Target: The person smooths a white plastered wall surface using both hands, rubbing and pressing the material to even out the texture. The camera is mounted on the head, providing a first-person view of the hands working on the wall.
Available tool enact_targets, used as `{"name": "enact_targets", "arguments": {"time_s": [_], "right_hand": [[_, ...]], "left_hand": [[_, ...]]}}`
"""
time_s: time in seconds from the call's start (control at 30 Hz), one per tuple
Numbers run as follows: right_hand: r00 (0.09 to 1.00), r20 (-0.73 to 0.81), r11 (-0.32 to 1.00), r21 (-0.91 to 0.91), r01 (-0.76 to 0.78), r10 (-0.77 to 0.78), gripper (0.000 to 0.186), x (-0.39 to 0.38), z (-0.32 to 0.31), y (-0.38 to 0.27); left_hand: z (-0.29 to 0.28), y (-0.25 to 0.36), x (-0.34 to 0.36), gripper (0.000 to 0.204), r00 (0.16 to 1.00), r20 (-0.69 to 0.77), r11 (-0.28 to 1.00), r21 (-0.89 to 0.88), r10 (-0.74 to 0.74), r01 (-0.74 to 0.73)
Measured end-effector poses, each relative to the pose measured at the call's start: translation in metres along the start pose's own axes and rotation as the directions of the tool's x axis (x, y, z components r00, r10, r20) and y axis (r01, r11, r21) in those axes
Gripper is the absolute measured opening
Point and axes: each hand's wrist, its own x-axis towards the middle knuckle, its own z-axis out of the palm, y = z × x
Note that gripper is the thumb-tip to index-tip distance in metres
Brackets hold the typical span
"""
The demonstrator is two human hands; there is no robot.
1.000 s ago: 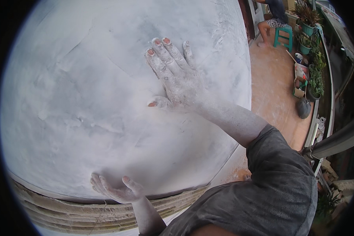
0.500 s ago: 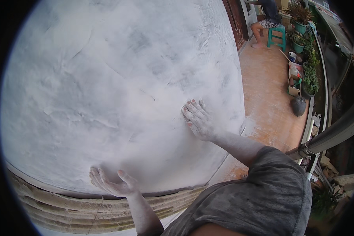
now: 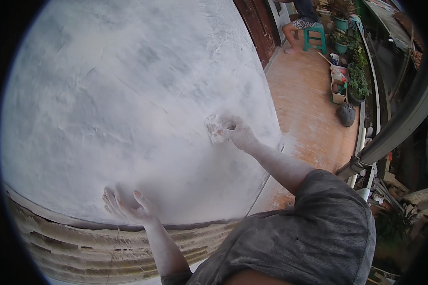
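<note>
Fingers (image 3: 231,118) of right hand (image 3: 244,137) gripping pale pad (image 3: 214,130), left hand (image 3: 134,211) spread wide, powdery wall (image 3: 123,137)

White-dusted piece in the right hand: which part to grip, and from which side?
Probably its right edge, coming in from the right. The white-dusted piece looks thin and flat, broad side along the white-smeared wall, so a pinch at the edge seems to suit it. The right hand pinches it there, leaving the left part exposed. Any gap behind it is hidden.
</note>
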Motion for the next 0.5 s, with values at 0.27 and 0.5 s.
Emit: {"name": "enact_targets", "arguments": {"time_s": [0.27, 0.5], "right_hand": [[0.952, 0.154, 0.732, 0.610, -0.304, 0.266, 0.022, -0.039, -0.063, -0.018], [0.955, 0.213, 0.913, 0.394, 0.108, -0.206, 0.014, -0.069, -0.075, -0.017]], "left_hand": [[-0.006, 0.091, -0.021, 0.053, 0.988, 0.133, 0.836, -0.530, -0.079, 0.138], [0.014, 0.201, -0.054, 0.042, 0.003, 0.972, -0.402, 0.095, 0.235, 0.911]]}}
